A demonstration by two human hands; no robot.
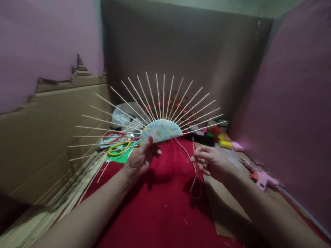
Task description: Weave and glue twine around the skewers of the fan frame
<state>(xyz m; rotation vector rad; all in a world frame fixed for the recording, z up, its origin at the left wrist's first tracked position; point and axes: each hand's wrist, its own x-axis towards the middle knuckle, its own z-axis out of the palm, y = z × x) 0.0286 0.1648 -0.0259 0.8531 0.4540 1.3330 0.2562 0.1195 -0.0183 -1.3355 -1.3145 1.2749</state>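
Note:
My left hand (143,155) grips a fan-shaped piece by its half-round base (162,131), thumb on the front. The base is covered in pale blue patterned material, and many thin wooden sticks (163,98) spread out from its curved edge. My right hand (209,160) pinches a thin brown cord (184,150) between thumb and fingers. One end of the cord runs up to the lower edge of the base; a loop of it hangs below my fingers over the red cloth (160,213).
Long pale sticks (69,203) lie along the left. Red-handled (112,136) and yellow-handled scissors (119,148) rest beyond my left hand. A pink glue gun (265,179) lies at right, near yellow blocks (225,143). Cardboard (59,144) stands on the left.

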